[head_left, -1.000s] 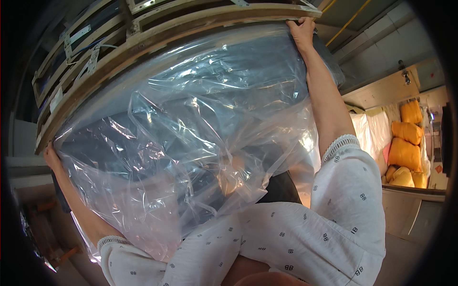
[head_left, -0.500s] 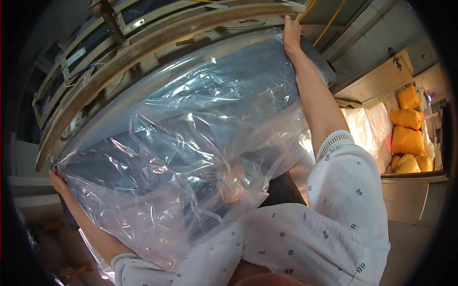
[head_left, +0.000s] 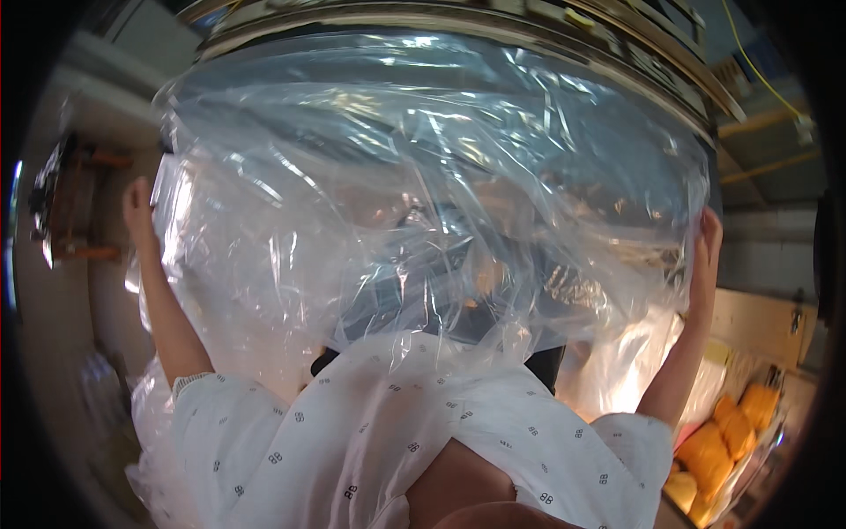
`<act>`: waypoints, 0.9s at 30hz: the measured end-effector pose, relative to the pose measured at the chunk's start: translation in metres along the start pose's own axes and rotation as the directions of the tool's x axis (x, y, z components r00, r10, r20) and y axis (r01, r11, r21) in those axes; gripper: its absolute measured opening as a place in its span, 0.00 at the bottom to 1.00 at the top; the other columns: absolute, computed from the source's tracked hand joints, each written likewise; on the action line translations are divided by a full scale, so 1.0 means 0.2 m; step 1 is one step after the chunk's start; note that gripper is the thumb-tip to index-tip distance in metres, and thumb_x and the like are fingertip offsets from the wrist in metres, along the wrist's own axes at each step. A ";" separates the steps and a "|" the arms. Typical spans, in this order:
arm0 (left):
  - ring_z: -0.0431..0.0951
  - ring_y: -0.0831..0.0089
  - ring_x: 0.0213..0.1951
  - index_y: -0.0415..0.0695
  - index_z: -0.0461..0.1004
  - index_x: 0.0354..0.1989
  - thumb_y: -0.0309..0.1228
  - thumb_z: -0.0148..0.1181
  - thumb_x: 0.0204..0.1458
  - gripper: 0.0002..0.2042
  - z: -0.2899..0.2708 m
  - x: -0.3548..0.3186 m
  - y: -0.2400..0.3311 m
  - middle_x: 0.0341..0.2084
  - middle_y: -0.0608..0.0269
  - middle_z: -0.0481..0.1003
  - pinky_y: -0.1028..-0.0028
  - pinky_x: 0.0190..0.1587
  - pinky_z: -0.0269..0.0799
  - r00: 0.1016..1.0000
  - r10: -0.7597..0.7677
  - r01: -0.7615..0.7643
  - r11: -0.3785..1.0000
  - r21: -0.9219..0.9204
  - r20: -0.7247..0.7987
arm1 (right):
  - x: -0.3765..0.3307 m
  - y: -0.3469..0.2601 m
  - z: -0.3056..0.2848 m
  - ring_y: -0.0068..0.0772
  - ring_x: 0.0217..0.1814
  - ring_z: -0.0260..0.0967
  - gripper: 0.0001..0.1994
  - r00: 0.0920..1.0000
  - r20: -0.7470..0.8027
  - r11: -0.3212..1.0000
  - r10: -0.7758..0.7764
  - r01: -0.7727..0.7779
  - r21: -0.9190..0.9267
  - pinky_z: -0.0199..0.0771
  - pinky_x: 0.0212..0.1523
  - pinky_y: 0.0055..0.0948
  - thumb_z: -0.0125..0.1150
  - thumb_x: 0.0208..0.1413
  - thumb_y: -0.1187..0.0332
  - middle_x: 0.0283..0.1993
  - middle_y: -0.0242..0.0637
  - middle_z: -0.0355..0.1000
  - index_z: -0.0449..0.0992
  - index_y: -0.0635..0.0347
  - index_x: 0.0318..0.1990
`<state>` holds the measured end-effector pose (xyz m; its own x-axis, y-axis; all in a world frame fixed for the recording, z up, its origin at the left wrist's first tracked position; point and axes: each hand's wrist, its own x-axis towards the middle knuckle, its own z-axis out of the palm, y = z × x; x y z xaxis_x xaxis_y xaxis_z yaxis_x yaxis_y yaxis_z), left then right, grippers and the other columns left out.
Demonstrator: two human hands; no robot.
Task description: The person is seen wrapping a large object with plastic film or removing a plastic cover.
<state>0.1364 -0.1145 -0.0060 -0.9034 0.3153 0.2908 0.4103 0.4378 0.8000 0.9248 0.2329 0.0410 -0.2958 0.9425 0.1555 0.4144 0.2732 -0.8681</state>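
A large sheet of clear plastic film, wrinkled and glossy, spreads over a wide dark piece in front of me and comes down to my chest. My left hand is raised beside the film's left edge; its fingers are small and blurred, and I cannot tell whether they touch the film. At the right edge, my right hand lies along the side of the film with its fingers stretched upward. Beneath the film, the covered piece shows only as dark, blurred shapes.
A slatted wooden frame runs along the far side, just behind the film. Orange bundles lie at the lower right. A wooden rack stands on the left. A yellow cord hangs at the upper right.
Both hands have left the wooden frame's ends; the right came down nearer to me, the left now sits higher in view. The film is spread wider, and my view has turned.
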 end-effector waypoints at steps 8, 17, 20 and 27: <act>0.61 0.64 0.53 0.47 0.57 0.57 0.58 0.42 0.50 0.32 0.71 -0.65 -0.83 0.52 0.60 0.60 0.61 0.53 0.58 0.761 -0.415 0.507 0.860 -0.058 0.499 | -0.44 -0.01 0.48 0.44 0.66 0.43 0.53 0.884 0.466 0.947 0.041 0.115 -0.301 0.44 0.63 0.38 0.70 0.31 0.53 0.64 0.47 0.45 0.42 0.62 0.63; 0.63 0.64 0.51 0.47 0.59 0.54 0.56 0.43 0.50 0.30 1.61 -1.52 -0.02 0.48 0.59 0.62 0.62 0.51 0.60 0.702 -0.662 0.669 0.739 0.075 0.262 | -0.44 -0.14 1.05 0.50 0.65 0.44 0.44 0.771 0.632 0.836 -0.076 0.395 -0.382 0.47 0.62 0.41 0.64 0.41 0.62 0.63 0.51 0.48 0.44 0.62 0.63; 0.64 0.64 0.50 0.47 0.60 0.53 0.56 0.44 0.50 0.29 1.50 -1.68 -0.06 0.47 0.58 0.62 0.63 0.50 0.60 0.667 -0.712 0.704 0.698 0.127 0.219 | -0.57 -0.37 1.18 0.49 0.65 0.45 0.42 0.709 0.697 0.854 -0.112 0.428 -0.297 0.48 0.62 0.40 0.64 0.41 0.61 0.62 0.50 0.49 0.46 0.62 0.62; 0.65 0.65 0.48 0.46 0.61 0.51 0.55 0.44 0.50 0.28 1.35 -1.80 -0.15 0.44 0.58 0.64 0.63 0.48 0.61 0.566 -0.824 0.803 0.558 0.209 0.028 | -0.53 -0.62 1.21 0.47 0.64 0.47 0.39 0.479 0.839 0.871 -0.258 0.492 -0.013 0.48 0.62 0.40 0.63 0.42 0.60 0.61 0.49 0.51 0.50 0.62 0.61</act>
<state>0.4838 -0.0143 -0.2760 -0.8457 -0.1589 -0.5095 -0.4700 0.6738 0.5701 0.6974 0.0526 0.0185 -0.9708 0.2193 -0.0972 0.2264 0.7038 -0.6734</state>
